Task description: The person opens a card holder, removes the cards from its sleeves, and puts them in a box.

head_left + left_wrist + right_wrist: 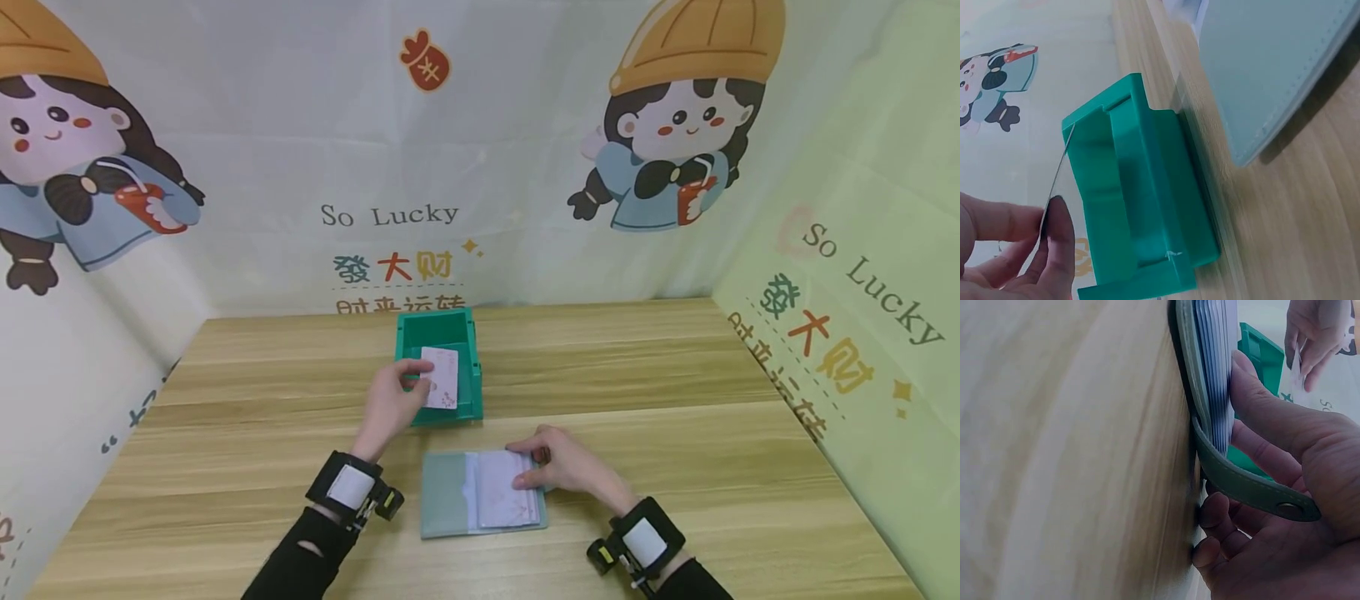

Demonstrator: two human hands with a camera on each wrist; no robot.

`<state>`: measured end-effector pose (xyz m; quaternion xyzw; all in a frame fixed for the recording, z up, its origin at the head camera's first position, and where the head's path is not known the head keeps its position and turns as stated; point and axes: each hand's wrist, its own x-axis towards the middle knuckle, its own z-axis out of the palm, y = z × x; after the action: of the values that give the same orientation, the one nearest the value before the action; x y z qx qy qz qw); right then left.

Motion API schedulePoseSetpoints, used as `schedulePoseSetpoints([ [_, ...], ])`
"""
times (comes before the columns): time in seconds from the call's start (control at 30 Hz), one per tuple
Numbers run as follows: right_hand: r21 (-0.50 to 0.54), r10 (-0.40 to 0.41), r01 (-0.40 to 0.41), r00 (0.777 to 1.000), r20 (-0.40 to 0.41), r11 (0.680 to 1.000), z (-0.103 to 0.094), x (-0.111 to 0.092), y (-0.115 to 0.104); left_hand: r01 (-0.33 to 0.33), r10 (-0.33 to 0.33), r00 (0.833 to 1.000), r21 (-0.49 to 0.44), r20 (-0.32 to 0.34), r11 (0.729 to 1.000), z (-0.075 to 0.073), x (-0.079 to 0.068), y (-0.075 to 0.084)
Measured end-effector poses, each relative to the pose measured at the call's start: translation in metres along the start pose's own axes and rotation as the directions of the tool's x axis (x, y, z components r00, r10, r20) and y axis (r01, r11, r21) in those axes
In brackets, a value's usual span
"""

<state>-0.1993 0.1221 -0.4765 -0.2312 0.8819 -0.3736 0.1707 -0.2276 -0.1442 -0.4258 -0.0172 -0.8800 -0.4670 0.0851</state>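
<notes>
My left hand [390,402] pinches a small white card [446,380] with a pink print between thumb and fingers. It holds the card over a green plastic box [473,375]; in the left wrist view the card [1058,169] shows edge-on beside the box's rim. A pale green card holder [444,497] lies open in front of the box. Its stack of sleeves [507,504] sits on the right half. My right hand [567,465] grips the holder's right side, thumb on the sleeves. A snap strap [1250,490] sticks out past the fingers in the right wrist view.
The wooden table [225,467] reaches back to a printed white cloth [300,150] hung behind it. A similar cloth [892,275] borders the right side. Both wrists carry strapped-on cameras, the left one [388,502] close to the card holder.
</notes>
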Motion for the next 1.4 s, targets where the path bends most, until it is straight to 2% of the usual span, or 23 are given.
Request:
schedulePoseSetpoints([
  [0.17,0.012,0.000,0.000,1.000,0.005,1.000,0.000,0.001,0.000,-0.039,0.047,0.993,0.068,-0.110,0.997,0.014,0.009,0.001],
  [0.3,0.015,0.000,0.000,1.000,0.005,1.000,-0.001,0.001,0.000,-0.069,0.086,0.986,0.124,-0.144,0.990,0.026,0.013,0.002],
  [0.43,0.005,0.004,-0.004,1.000,0.002,1.000,0.000,0.000,-0.001,-0.070,0.092,0.988,0.180,-0.121,0.981,0.035,0.017,0.000],
  [0.53,-0.007,0.006,-0.006,1.000,0.003,1.000,0.000,0.000,-0.001,-0.043,0.066,0.993,0.216,-0.099,0.975,0.039,0.020,-0.002],
  [0.63,-0.011,0.008,-0.008,1.000,0.004,1.000,0.000,-0.001,-0.001,-0.010,0.028,0.997,0.231,-0.078,0.973,0.040,0.022,-0.003],
  [0.83,-0.006,0.005,-0.005,1.000,0.005,1.000,-0.002,-0.001,-0.001,0.005,0.006,0.999,0.269,-0.039,0.963,0.041,0.026,-0.004],
  [1.03,-0.006,0.010,-0.010,1.000,0.006,1.000,-0.002,-0.002,-0.002,0.038,-0.053,0.998,0.309,0.038,0.950,0.042,0.029,-0.003],
  [1.4,0.002,-0.009,0.009,1.000,0.003,1.000,-0.002,-0.002,0.000,0.008,-0.066,0.989,0.396,0.132,0.918,0.050,0.024,-0.005],
])
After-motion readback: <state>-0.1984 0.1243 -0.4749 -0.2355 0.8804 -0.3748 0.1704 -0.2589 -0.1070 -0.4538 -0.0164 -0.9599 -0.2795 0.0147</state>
